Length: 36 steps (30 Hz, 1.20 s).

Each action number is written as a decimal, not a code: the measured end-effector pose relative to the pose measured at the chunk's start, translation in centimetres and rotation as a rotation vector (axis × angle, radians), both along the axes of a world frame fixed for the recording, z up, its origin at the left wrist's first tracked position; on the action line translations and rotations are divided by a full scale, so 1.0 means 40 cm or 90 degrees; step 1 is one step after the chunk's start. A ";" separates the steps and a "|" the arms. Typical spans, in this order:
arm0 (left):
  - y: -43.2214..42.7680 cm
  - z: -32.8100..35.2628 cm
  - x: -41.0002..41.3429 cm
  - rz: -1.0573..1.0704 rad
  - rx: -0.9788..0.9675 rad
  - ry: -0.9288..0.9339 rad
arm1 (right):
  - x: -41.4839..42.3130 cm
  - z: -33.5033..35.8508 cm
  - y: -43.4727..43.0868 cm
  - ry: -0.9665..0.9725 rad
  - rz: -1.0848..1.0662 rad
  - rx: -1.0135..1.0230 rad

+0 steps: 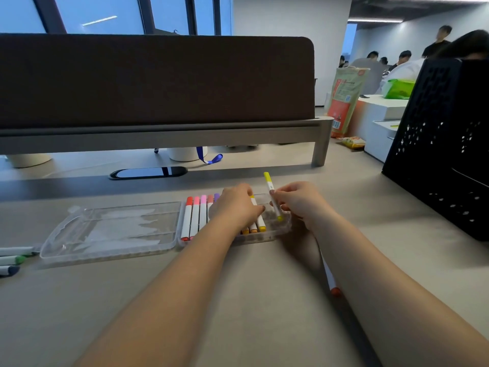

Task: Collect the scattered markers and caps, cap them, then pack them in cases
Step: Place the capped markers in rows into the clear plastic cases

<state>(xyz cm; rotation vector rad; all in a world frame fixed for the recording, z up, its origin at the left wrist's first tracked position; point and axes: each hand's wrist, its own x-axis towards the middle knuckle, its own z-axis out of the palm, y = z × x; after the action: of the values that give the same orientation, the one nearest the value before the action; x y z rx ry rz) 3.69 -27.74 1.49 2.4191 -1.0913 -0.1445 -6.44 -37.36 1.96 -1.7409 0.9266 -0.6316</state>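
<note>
Yellow marker [272, 197], capped at both ends, stands tilted in the pinch of the right hand [301, 202], its lower tip down in the free space at the right end of the clear case [287, 230]. The left hand [235, 207] lies palm-down across the packed markers [194, 218] in the case, gripping nothing that can be seen. The case's lid [111, 229] lies open flat to the left.

The risk appears to lie in the steep angle: laid down from here, the marker could ride up over its neighbour or wedge crosswise, and the lid would then not close. If the left hand lifts early, the row may roll into the gap. More markers wait outside the case, three at the desk's [238, 300] left edge [12, 259] and an orange-capped marker [335, 290] beside the right forearm, which a sweep of the arm could knock away.
</note>
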 end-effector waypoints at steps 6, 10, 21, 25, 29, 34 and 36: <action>0.034 -0.001 0.001 -0.050 0.064 -0.111 | 0.013 -0.006 0.006 0.065 -0.009 -0.054; 0.038 -0.002 -0.001 -0.077 0.104 -0.145 | 0.019 -0.006 0.013 0.088 -0.020 -0.062; 0.050 -0.044 0.013 -0.087 -0.030 -0.102 | 0.048 -0.028 0.031 0.282 -0.027 -0.266; 0.044 -0.056 0.017 -0.087 -0.032 -0.098 | 0.048 -0.026 0.042 0.309 -0.008 -0.318; 0.033 -0.062 0.020 -0.091 0.012 -0.170 | 0.051 -0.024 0.046 0.354 0.014 -0.384; 0.035 -0.050 0.027 -0.158 0.079 -0.130 | 0.044 -0.007 0.054 0.415 0.054 -0.426; 0.043 -0.033 0.020 -0.170 0.105 -0.120 | 0.032 0.000 0.062 0.425 0.076 -0.430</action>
<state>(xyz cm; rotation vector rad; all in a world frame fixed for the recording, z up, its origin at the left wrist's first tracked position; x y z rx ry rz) 4.50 -26.01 0.18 2.4585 -1.5416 -0.0982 -5.16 -34.90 1.97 -2.6879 1.1136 -0.2828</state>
